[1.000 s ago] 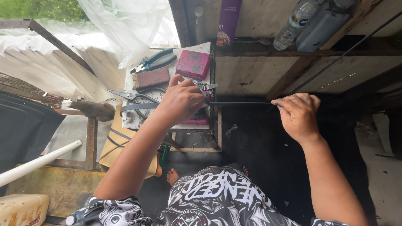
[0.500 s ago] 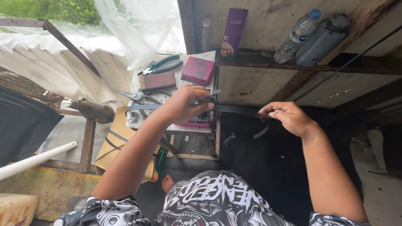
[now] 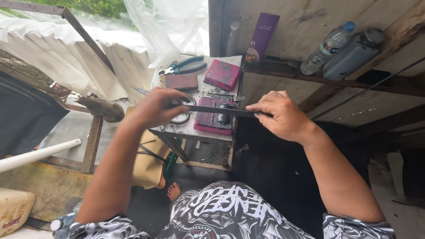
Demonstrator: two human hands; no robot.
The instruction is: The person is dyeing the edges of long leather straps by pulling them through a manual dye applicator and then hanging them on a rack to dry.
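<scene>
Both my hands hold a thin dark strip [image 3: 217, 110], like a flat blade or band, stretched level between them. My left hand [image 3: 157, 106] grips its left end above a small white work table [image 3: 195, 128]. My right hand [image 3: 279, 115] pinches its right end, just off the table's right edge. Under the strip on the table lie a maroon flat block [image 3: 214, 119] with a small dark part on it and a metal ring [image 3: 181, 117].
On the table's far side lie pliers with teal handles [image 3: 183, 66], a brown block [image 3: 181, 82] and a pink block [image 3: 222, 74]. A purple box [image 3: 262, 37], a plastic bottle [image 3: 325, 46] and a dark jug [image 3: 352, 55] rest on a wooden ledge. A white pipe [image 3: 40, 152] is at left.
My right hand has moved left, closer to my left hand and the table, and the strip between them is shorter now. The view has shifted slightly.
</scene>
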